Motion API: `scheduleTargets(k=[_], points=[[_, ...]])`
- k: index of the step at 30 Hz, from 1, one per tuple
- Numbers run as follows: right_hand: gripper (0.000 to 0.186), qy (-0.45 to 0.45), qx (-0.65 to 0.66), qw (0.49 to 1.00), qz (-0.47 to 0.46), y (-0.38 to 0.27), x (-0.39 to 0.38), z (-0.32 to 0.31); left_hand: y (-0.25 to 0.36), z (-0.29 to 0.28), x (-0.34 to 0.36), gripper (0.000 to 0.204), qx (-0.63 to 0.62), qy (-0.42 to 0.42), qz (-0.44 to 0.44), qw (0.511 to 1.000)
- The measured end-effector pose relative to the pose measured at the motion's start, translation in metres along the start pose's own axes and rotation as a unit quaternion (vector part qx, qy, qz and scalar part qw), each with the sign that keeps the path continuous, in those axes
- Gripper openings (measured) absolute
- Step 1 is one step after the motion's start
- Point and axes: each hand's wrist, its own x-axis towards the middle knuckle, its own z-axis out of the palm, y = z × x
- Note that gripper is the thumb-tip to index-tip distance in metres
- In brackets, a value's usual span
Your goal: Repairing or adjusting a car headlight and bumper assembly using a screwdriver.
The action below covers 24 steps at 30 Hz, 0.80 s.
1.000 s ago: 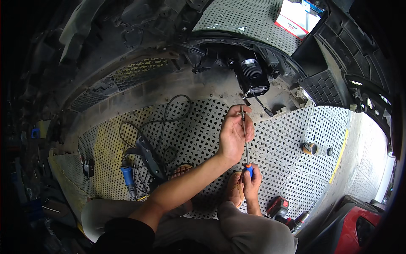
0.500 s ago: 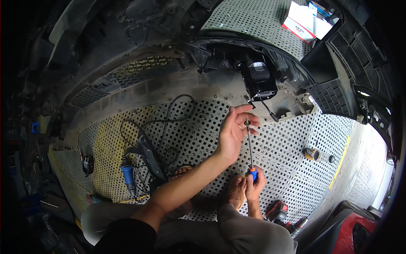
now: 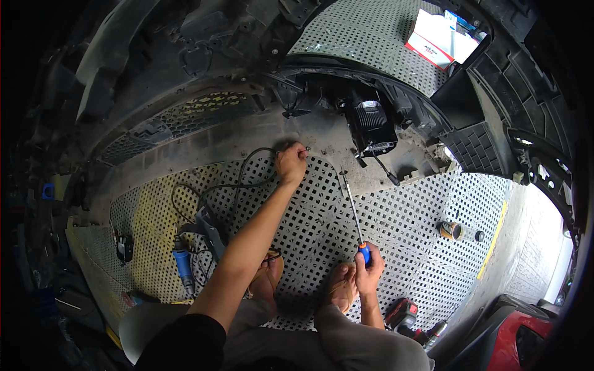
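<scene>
A large black car bumper [image 3: 204, 93] lies inner face up across the top of the view, resting on perforated metal flooring [image 3: 309, 229] that fills the middle ground. Set into the bumper's inner face is a black lamp housing [image 3: 371, 123] with ribbed back. A black cable [image 3: 216, 185] loops over the flooring to the left, beside a blue-handled tool [image 3: 182, 263] and a dark handheld device [image 3: 210, 232]. A red-and-black power tool [image 3: 402, 315] lies near the person's right knee, and a small can [image 3: 450, 230] stands well apart to the right. The left hand [image 3: 291, 164], arm extended, is closed with its fingers pressed at the lower edge of the bumper; it appears to pinch a small fitting or the cable end there, though the view is too small to say which. The right hand [image 3: 369, 272] is closed around the blue-and-orange handle of a long screwdriver [image 3: 354, 213], whose thin shaft points up toward the bumper edge, tip just short of it and apart from the left hand. Risk, as judged: held only at the handle, the long shaft could wander and slip off a fastener, scratching the plastic or striking the left fingers; a loosened screw could fall through the floor perforations.
</scene>
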Motion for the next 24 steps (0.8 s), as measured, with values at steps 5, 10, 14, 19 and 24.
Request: scheduleTargets(k=[5,10,14,19,24], points=[[0.032,-0.002,-0.032,0.999,-0.008,0.01,0.009,-0.004,0.031,0.004,-0.01,0.021,0.049,0.054,-0.01,0.997],[0.032,-0.011,-0.024,1.0,-0.004,0.006,0.012,0.004,0.015,0.005,0.003,0.02,0.041,0.032,0.005,0.999],[0.032,-0.008,-0.026,1.0,0.005,0.003,0.013,0.003,0.009,0.007,-0.002,0.019,0.109,0.092,0.093,0.985],[0.03,-0.001,-0.012,1.0,0.015,0.006,0.018,0.005,0.008,0.005,-0.002,0.019,0.181,0.121,0.184,0.959],[0.028,0.009,0.007,1.0,0.014,0.014,0.02,0.005,0.002,0.01,-0.002,0.021,0.183,0.153,0.253,0.938]])
